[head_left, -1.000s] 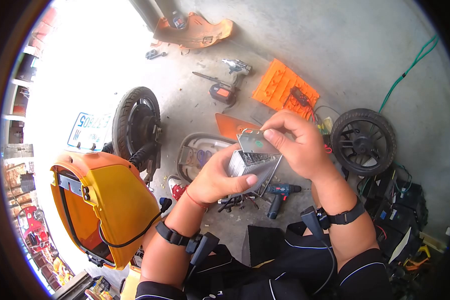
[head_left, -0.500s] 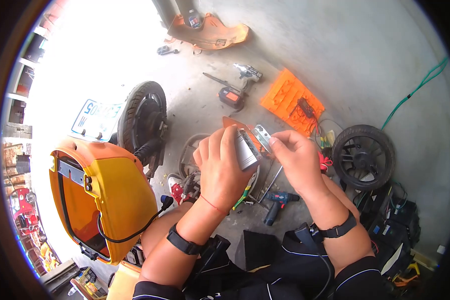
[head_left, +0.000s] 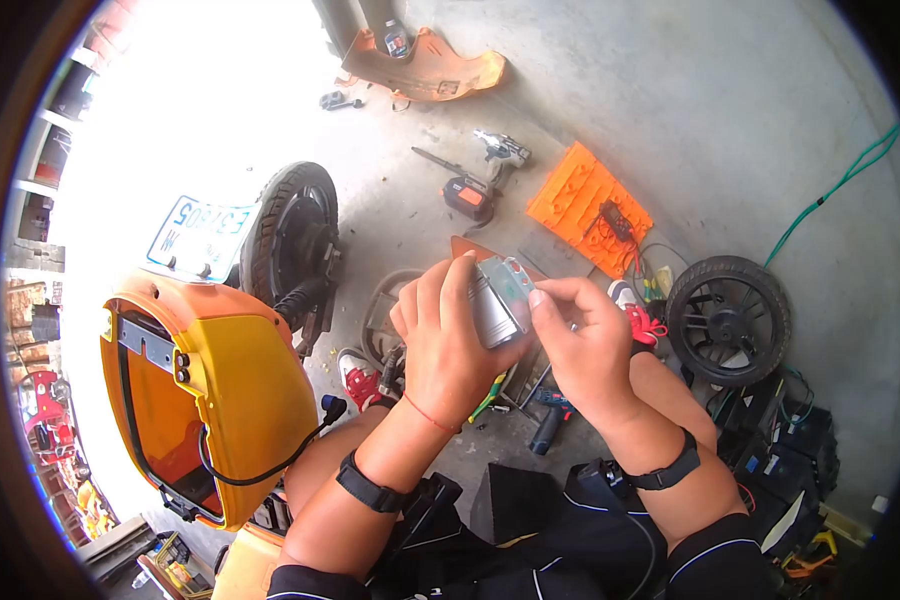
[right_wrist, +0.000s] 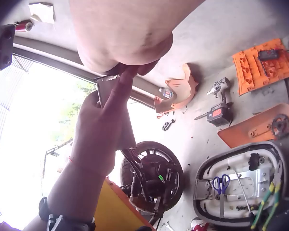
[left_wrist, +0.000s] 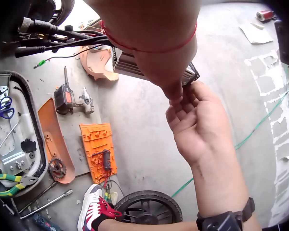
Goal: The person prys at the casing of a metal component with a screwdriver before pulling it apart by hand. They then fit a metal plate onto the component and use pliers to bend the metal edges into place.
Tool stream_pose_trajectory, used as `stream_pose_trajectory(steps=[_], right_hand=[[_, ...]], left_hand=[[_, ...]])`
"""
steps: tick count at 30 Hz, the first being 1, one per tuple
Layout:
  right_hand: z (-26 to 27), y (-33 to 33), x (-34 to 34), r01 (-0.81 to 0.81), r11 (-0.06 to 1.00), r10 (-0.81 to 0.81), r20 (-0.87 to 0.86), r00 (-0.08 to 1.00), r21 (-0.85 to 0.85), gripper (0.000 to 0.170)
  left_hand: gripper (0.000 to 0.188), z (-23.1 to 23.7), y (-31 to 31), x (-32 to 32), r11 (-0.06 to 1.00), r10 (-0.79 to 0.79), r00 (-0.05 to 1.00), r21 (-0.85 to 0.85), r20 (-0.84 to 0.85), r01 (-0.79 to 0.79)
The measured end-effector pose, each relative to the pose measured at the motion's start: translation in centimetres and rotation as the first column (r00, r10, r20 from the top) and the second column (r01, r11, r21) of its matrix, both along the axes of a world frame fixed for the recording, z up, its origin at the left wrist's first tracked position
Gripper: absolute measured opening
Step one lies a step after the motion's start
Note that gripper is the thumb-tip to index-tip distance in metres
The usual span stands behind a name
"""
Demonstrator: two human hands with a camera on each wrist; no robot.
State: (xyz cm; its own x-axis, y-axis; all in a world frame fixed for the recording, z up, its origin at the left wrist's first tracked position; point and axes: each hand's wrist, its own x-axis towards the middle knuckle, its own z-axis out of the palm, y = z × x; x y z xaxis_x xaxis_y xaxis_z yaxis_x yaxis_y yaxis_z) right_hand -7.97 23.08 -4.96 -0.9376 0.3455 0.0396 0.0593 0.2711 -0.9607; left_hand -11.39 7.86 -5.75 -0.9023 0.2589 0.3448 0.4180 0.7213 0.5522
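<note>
Metal box [head_left: 492, 315]: I saw it held aloft over the concrete floor [head_left: 395, 215].
Left hand [head_left: 445, 328]: fingers were curled around the box.
Right hand [head_left: 592, 350]: thumb and fingers pinched a metal plate [head_left: 509, 284].
Done: plate was at the box's end, contact unclear to me.
Remaining: fastening, I judged.

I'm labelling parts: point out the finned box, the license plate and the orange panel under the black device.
Finned box [head_left: 491, 318], head view: finned side.
License plate [head_left: 199, 237], head view: lettered face.
Orange panel [head_left: 574, 196], head view: bare patch.
</note>
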Motion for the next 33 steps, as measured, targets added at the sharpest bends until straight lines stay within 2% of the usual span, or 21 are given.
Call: stream_pose_trajectory(steps=[2,6,9,14,22,33], right_hand=[[0.0,-0.16,0.02,0.025,0.997,-0.024,0.007,1.0,-0.077,0.013],[-0.15,-0.17,0.09,0.025,0.997,-0.024,0.017,1.0,-0.075,0.012],[-0.22,-0.18,0.07,0.034,0.999,-0.034,-0.011,0.999,-0.002,0.012],[0.26,-0.11,-0.12,0.036,0.99,-0.035,0.01,0.999,-0.138,0.01],[0.42,-0.07,-0.07,0.023,0.985,-0.021,0.01,1.0,-0.168,0.009],[0.24,-0.03,-0.14,0.009,0.981,0.0,0.045,0.999,-0.192,0.008]], left_hand=[[0.096,0.05,-0.09,0.01,1.0,-0.005,1.0,0.003,-0.01,0.005],[0.096,0.11,0.11,0.04,1.0,-0.01,0.999,0.0,-0.031,0.01],[0.094,0.01,0.22,0.03,1.0,-0.01,0.999,0.004,-0.044,0.01],[0.093,0.34,0.29,-0.06,1.0,-0.022,0.999,-0.008,-0.035,0.022],[0.09,0.27,0.46,-0.01,1.0,-0.005,0.998,0.013,-0.058,0.005],[0.095,0.23,0.23,0.02,0.999,-0.03,0.996,-0.03,-0.079,0.028]])
